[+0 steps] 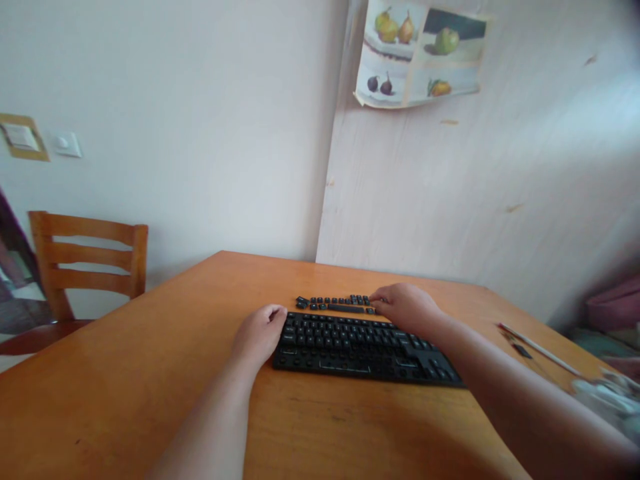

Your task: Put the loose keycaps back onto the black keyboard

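**Keyboard [360, 350] half-stripped: light board, tiny slick caps**

Head view, clock centred on the board. Keyboard lies flat on the wooden table [300, 427], near rows missing caps, sockets bare. Loose keycaps [335, 301] sit in rough rows just past it at 12; the long bar cap [346, 309] lies among them, nearer the board.

Left hand [257, 333] is at 10, fingers curled narrow against the board's corner; can't tell if it clamps or just rests. Right hand [403, 307] is at 1, fingertips bunched narrow at the row's right end; can't tell if a cap is pinched.

Handling, my read: board is stiff, light for its length, likely to skate on smooth wood, so brace at 9 or 3. Caps: rigid, near weightless, slippery; pinch by opposite sides. Bar cap could bend or snap if lifted by one tip; take mid-length. Exposed sockets look fragile, so keep grip on the frame.
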A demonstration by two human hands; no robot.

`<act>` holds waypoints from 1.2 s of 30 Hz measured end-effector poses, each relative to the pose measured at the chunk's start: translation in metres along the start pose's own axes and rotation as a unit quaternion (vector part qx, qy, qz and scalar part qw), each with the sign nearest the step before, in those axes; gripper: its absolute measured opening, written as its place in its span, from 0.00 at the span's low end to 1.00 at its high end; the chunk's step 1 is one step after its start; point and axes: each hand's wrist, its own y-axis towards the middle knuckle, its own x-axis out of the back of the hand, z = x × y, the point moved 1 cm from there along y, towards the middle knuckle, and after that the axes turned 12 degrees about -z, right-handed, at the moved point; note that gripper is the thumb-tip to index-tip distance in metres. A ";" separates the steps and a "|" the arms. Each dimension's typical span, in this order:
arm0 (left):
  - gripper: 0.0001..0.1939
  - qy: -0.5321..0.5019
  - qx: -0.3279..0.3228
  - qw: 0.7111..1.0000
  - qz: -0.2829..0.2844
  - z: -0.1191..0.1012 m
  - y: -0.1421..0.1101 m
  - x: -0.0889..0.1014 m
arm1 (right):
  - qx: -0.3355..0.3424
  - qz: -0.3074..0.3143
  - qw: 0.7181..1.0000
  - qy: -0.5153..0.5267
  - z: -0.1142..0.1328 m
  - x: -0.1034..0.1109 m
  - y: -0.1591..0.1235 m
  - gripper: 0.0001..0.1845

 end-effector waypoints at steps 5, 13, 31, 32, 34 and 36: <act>0.20 -0.011 -0.006 1.000 0.002 0.002 0.002 0.000 | -0.040 0.018 0.999 0.000 -0.014 -0.022 0.040 0.17; 0.21 0.005 0.002 1.000 0.005 0.003 0.001 0.000 | -0.045 0.056 0.997 0.005 -0.019 -0.062 0.084 0.15; 0.19 -0.006 0.010 1.000 -0.001 0.002 -0.001 0.000 | -0.049 0.086 0.995 0.031 -0.026 -0.096 0.113 0.13; 0.19 -0.006 0.009 1.000 -0.002 0.001 0.000 0.000 | -0.050 0.086 0.994 0.033 -0.027 -0.097 0.113 0.13; 0.19 -0.005 0.010 1.000 -0.003 0.001 0.000 0.000 | -0.052 0.087 0.994 0.040 -0.030 -0.098 0.115 0.13; 0.19 -0.002 0.010 1.000 -0.001 0.001 0.000 0.000 | -0.050 0.089 0.994 0.046 -0.032 -0.098 0.116 0.14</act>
